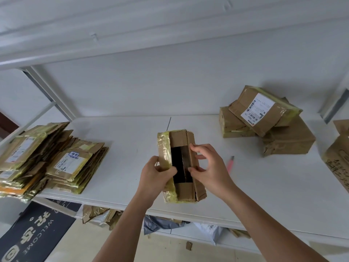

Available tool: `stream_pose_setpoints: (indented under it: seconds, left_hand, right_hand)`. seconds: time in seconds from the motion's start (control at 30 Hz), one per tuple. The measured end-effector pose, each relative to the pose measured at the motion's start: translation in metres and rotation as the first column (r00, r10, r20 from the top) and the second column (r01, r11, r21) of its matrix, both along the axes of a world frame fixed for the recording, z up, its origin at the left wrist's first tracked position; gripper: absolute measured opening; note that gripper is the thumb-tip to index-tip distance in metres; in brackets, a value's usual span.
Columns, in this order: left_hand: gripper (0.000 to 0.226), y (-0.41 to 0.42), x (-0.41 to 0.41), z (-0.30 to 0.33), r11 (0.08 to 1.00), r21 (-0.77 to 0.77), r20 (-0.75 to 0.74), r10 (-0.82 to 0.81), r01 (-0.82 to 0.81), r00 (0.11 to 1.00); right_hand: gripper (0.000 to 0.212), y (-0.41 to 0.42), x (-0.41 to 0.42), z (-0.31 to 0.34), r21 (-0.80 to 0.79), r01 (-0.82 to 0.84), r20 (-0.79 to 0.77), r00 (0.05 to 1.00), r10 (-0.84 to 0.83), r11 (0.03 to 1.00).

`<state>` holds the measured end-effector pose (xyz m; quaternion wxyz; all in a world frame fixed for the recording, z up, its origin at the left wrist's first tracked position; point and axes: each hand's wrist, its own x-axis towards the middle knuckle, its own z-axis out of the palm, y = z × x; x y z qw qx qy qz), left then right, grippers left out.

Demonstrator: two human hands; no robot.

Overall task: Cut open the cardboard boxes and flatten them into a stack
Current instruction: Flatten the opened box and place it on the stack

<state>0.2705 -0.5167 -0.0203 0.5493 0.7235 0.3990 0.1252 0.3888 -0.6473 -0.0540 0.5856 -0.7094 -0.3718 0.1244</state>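
A brown cardboard box [186, 190] with yellowish tape lies on the white table [273, 195] near its front edge. Its top flaps are parted and show a dark gap. My left hand [155, 173] grips the taped left flap, thumb curled over its edge. My right hand [206, 167] pinches the right flap, thumb at the gap and fingers over the flap's far side. A pink utility knife [230, 163] lies on the table just right of my right hand. Flattened boxes form two stacks [51, 161] at the table's left end.
Three sealed boxes [264, 120] are piled at the back right. Another box [338, 156] with handwriting sits at the right edge. Cardboard scraps and plastic mailers [160, 224] lie on the floor under the table. A dark welcome mat [32, 231] lies at lower left.
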Motion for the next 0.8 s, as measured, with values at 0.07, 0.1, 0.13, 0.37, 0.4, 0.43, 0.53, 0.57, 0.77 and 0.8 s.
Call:
stream_pose_setpoints:
  seconds: [0.07,0.1,0.13,0.37,0.4,0.43,0.53,0.57,0.77,0.8]
  left_hand:
    - [0.014,0.005,-0.006,0.003,0.995,-0.081,0.054,-0.058,0.062,0.997]
    - [0.014,0.007,-0.009,0.004,0.987,-0.123,0.08,-0.09,0.1,0.993]
    - [0.017,0.009,-0.012,0.005,0.978,-0.16,0.101,-0.117,0.133,0.988]
    - [0.021,0.016,-0.025,-0.014,0.903,-0.419,0.227,0.001,0.097,0.974]
    - [0.021,0.015,-0.024,-0.015,0.912,-0.401,0.223,0.0,0.091,0.975]
    - [0.021,0.013,-0.021,-0.015,0.925,-0.369,0.216,-0.01,0.091,0.976]
    - [0.02,0.008,-0.014,-0.008,0.959,-0.257,0.183,-0.07,0.116,0.981]
    - [0.02,0.007,-0.013,-0.007,0.966,-0.225,0.17,-0.092,0.129,0.981]
    - [0.02,0.002,-0.01,-0.006,0.983,-0.07,0.059,-0.166,0.17,0.984]
    - [0.02,0.002,-0.01,-0.006,0.982,-0.055,0.036,-0.181,0.183,0.983]
  right_hand:
    - [0.059,-0.003,-0.002,-0.002,0.028,-0.001,-0.02,1.0,0.002,1.0]
    - [0.059,-0.005,-0.002,-0.004,0.026,0.01,-0.023,1.0,-0.01,1.0]
    - [0.058,-0.006,-0.002,-0.003,0.015,0.023,-0.023,0.999,-0.023,1.0]
    - [0.06,-0.012,0.015,0.002,-0.092,0.035,0.01,0.999,-0.034,0.995]
    - [0.061,-0.011,0.016,0.003,-0.138,0.056,0.069,0.997,-0.047,0.989]
    - [0.063,-0.01,0.018,0.005,-0.203,0.098,0.162,0.985,-0.065,0.974]
    - [0.07,0.0,0.025,0.019,-0.29,0.262,0.47,0.877,-0.102,0.92]
    - [0.071,0.004,0.027,0.025,-0.29,0.323,0.541,0.832,-0.124,0.901]
    - [0.052,0.014,0.028,0.039,-0.401,0.438,0.709,0.705,-0.03,0.805]
    - [0.049,0.014,0.028,0.041,-0.399,0.446,0.722,0.691,-0.025,0.801]
